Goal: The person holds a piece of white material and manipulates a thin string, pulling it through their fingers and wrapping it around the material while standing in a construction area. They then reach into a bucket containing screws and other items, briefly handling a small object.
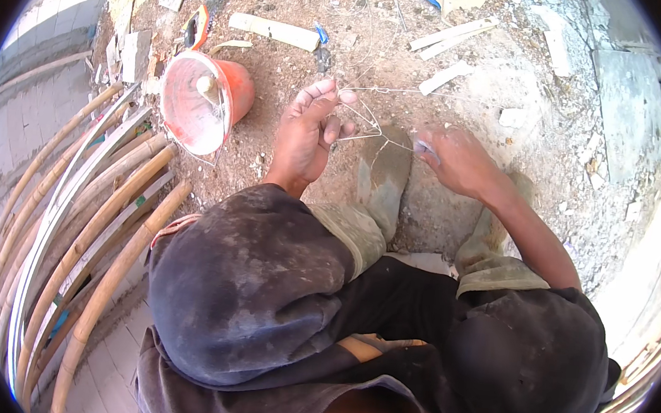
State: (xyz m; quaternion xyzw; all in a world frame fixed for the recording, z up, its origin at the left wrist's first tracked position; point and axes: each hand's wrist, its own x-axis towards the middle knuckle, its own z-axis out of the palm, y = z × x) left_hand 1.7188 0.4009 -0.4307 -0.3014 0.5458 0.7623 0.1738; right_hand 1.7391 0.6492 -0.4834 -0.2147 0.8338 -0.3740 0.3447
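My left hand (311,131) is raised over the ground with its fingers curled, gripping a loop of thin pale wire (373,123). The loop narrows to a knotted or twisted point between my hands. From there a strand runs to my right hand (457,160), whose fingers are pinched on it; the fingertips are partly hidden. Another strand of the wire, with a small twist in it, stretches off to the right above my right hand. Below the wire is one of my boots (386,172), greenish and dusty.
An orange-red bucket (238,94) lies tilted at the left, near a handsaw (197,27) with an orange handle. Bamboo poles (94,297) are stacked at the lower left. Wood offcuts (274,30) and a grey board (627,113) lie on the gritty ground.
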